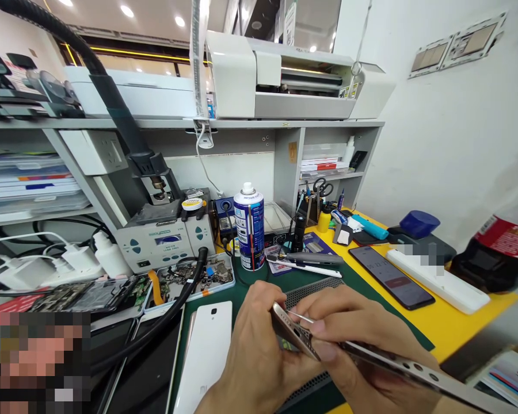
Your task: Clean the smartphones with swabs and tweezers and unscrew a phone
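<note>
My left hand [256,339] is closed round a smartphone [294,334], held tilted with its gold edge and small round holes towards me. In my right hand [366,328] are metal tweezers [408,367], pinched between thumb and fingers, their long handle with round holes running to the lower right. The thin tip meets the phone's near end, where my fingers partly hide the contact. The phone's far side cannot be seen. Below the hands is a dark perforated mat [313,290] on the green work mat [259,283].
A white phone [207,351] lies left of my hands. Behind stand a spray can [249,230] and a hot-air station [168,241], its black hose [172,313] crossing a parts tray [218,279]. To the right are a dark phone [391,278], a white bar [438,282] and a cola bottle [496,247].
</note>
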The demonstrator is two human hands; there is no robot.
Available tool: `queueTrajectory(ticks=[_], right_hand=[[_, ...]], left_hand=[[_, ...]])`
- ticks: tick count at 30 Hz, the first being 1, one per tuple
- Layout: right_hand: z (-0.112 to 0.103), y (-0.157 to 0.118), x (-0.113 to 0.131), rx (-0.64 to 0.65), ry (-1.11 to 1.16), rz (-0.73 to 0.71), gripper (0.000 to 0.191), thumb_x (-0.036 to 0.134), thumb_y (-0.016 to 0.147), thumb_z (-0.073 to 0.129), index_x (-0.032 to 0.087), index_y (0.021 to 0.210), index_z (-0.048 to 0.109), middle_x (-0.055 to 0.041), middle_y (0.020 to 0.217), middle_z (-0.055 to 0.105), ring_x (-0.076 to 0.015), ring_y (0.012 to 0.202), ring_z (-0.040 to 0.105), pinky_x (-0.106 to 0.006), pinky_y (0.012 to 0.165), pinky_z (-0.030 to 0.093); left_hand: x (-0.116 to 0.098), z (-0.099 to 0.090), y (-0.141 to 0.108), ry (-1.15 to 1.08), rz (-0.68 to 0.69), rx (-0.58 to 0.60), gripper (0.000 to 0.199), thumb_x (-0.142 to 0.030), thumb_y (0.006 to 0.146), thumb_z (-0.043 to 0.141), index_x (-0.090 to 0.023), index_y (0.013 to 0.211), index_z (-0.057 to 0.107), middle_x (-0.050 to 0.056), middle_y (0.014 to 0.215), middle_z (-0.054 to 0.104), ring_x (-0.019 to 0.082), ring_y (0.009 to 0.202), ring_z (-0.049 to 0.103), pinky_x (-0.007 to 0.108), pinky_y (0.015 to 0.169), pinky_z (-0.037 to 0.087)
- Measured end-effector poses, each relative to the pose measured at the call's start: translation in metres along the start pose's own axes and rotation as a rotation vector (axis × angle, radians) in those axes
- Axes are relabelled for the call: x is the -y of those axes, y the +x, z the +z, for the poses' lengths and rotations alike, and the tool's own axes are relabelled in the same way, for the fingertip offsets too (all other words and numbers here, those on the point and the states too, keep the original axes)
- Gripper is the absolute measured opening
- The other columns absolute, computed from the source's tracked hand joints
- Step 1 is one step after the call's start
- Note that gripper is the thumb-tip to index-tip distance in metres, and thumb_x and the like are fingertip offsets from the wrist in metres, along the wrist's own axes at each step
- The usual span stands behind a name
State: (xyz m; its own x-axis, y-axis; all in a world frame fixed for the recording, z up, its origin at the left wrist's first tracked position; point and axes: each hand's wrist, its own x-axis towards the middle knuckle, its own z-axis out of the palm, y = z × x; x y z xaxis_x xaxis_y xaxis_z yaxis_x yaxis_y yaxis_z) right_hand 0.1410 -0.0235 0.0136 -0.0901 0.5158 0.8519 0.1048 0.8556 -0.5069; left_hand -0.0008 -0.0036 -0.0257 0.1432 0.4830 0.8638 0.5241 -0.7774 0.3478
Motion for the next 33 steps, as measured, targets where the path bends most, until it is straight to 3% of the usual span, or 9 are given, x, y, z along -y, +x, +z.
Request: queueTrajectory(ticks=[15, 22, 28, 33], right_hand=[[0.002, -0.001, 0.001, -0.049, -0.054, 0.020, 0.035, 0.001, 0.074, 0.059, 0.027, 0.095, 0.069, -0.0005, 0.079, 0.070, -0.0218, 0.074, 0.072, -0.035, 0.063, 0.061], [-0.008, 0.007, 0.000, 0.092, -0.121, -0.054, 0.036, 0.000, 0.073, 0.062, 0.026, 0.098, 0.068, -0.0025, 0.082, 0.071, -0.0212, 0.075, 0.072, -0.032, 0.063, 0.062], [0.001, 0.001, 0.002, -0.055, -0.102, 0.030, 0.035, 0.003, 0.074, 0.060, 0.029, 0.096, 0.069, -0.0016, 0.083, 0.071, -0.0225, 0.074, 0.072, -0.035, 0.061, 0.060], [0.004, -0.002, 0.002, -0.067, -0.095, 0.028, 0.036, 0.003, 0.073, 0.060, 0.029, 0.095, 0.069, -0.0013, 0.081, 0.071, -0.0223, 0.072, 0.071, -0.035, 0.060, 0.059]], left_hand=[[0.002, 0.000, 0.000, 0.009, 0.016, 0.049, 0.037, -0.034, 0.083, 0.064, -0.019, 0.105, 0.039, 0.003, 0.084, 0.047, 0.016, 0.067, 0.051, 0.029, 0.057, 0.046], [0.003, 0.001, -0.001, -0.020, -0.006, 0.053, 0.042, -0.037, 0.081, 0.069, -0.019, 0.105, 0.039, 0.002, 0.083, 0.047, 0.015, 0.066, 0.050, 0.028, 0.056, 0.045], [0.001, 0.000, -0.001, 0.000, 0.018, 0.068, 0.037, -0.029, 0.081, 0.064, -0.018, 0.107, 0.039, 0.003, 0.083, 0.047, 0.016, 0.067, 0.051, 0.029, 0.058, 0.045], [0.001, -0.001, 0.002, 0.013, 0.029, 0.065, 0.032, -0.028, 0.081, 0.062, -0.019, 0.102, 0.040, 0.001, 0.081, 0.047, 0.015, 0.065, 0.050, 0.028, 0.056, 0.043]])
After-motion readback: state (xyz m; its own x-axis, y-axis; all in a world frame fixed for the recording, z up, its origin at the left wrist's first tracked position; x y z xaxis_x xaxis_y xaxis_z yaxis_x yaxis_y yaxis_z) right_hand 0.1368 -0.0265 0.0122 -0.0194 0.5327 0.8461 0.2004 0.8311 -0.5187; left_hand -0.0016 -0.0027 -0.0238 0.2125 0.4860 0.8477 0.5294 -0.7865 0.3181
